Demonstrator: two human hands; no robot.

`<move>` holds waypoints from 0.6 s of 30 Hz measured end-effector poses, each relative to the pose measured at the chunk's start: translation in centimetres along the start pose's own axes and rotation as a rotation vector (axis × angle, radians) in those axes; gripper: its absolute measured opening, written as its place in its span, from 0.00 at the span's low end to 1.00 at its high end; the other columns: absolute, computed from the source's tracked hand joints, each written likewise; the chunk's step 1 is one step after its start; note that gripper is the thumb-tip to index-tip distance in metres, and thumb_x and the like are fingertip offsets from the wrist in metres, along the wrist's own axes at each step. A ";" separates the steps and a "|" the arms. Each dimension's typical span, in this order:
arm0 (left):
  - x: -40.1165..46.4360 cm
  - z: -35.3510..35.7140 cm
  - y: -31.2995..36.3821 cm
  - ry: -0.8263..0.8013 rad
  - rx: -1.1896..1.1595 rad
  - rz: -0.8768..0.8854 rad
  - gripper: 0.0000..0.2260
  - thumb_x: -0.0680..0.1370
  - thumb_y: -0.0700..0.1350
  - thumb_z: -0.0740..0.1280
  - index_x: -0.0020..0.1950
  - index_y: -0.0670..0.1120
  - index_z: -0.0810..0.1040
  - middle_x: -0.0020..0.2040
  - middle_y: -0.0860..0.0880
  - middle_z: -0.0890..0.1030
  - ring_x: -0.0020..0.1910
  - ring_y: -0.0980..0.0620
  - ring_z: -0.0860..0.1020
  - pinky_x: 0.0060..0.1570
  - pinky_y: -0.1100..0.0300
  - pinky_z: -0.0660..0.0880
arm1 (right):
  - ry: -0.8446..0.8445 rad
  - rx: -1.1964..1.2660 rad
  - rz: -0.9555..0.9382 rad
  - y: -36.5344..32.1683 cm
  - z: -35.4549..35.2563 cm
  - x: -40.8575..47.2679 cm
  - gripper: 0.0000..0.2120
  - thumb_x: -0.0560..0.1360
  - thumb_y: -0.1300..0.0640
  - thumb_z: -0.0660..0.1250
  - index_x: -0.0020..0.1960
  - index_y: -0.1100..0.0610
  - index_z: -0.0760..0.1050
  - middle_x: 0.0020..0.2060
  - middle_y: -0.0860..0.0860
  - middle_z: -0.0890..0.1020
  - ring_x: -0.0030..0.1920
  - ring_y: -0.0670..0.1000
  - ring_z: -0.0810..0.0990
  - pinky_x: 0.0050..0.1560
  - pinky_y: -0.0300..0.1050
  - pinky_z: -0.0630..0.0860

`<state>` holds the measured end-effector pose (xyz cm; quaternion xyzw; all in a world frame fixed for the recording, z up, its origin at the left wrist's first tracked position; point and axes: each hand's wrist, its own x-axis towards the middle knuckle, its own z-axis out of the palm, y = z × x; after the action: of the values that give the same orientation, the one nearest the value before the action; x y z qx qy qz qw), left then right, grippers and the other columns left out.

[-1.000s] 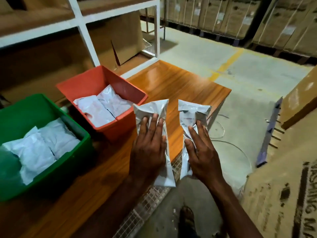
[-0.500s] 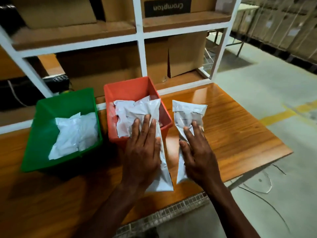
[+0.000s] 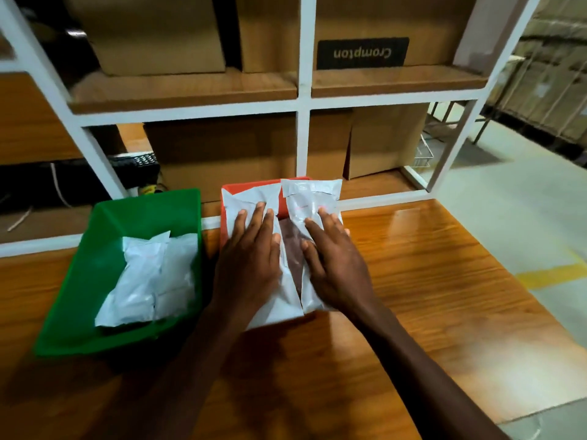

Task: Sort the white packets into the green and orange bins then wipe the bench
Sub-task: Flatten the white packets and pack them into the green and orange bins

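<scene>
The person holds one white packet in each hand above the orange bin [image 3: 251, 188], of which only the far rim and a strip of inner wall show between the packets. The left hand [image 3: 251, 265] lies on top of the left packet [image 3: 279, 300] with its fingers long and nearly straight; the thumb is hidden, so it is not clear how the packet is held from below. The right hand [image 3: 333, 265] covers the right packet [image 3: 313, 198] in the same way, fingers spread and straight. To do this step well, the person should probably bring each packet fully over the opening of its bin before letting go, lower it flat, and release one at a time, because the film looks slippery and a limp packet can slide over the rim. The packets are thin, glossy plastic pouches, long and flat, with creases and a sealed flap at the far end. The green bin [image 3: 104, 281], just left of the orange one, is smooth hard plastic with sloping walls and already holds crumpled white packets [image 3: 149, 277]. The surface [image 3: 428, 281] is polished wood grain and reflects the light.
</scene>
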<state>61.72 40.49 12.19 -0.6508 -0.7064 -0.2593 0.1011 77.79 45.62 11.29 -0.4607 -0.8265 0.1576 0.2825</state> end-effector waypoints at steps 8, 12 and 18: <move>5.3 3.0 -3.8 -0.141 0.132 -0.136 0.25 0.81 0.52 0.49 0.73 0.45 0.70 0.75 0.45 0.69 0.74 0.39 0.67 0.68 0.38 0.66 | -0.144 -0.065 -0.053 0.3 3.9 6.9 0.21 0.84 0.47 0.54 0.74 0.53 0.68 0.77 0.60 0.64 0.78 0.61 0.60 0.75 0.61 0.61; 5.2 6.0 -3.9 -0.265 0.272 -0.102 0.25 0.79 0.51 0.50 0.71 0.44 0.73 0.73 0.44 0.72 0.71 0.38 0.70 0.70 0.37 0.62 | -0.252 -0.152 -0.026 1.5 6.3 8.0 0.20 0.83 0.48 0.52 0.70 0.55 0.70 0.74 0.62 0.68 0.73 0.63 0.66 0.72 0.61 0.65; 5.2 10.0 -4.7 -0.566 0.215 -0.206 0.26 0.83 0.48 0.53 0.80 0.46 0.55 0.81 0.44 0.51 0.79 0.39 0.53 0.76 0.41 0.50 | -0.413 -0.213 0.078 3.2 8.5 8.5 0.30 0.79 0.44 0.46 0.71 0.61 0.68 0.71 0.67 0.67 0.69 0.70 0.67 0.68 0.66 0.65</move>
<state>58.42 49.90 5.15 -0.6078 -0.7919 -0.0005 -0.0581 71.17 54.47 5.62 -0.4777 -0.8602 0.1713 0.0509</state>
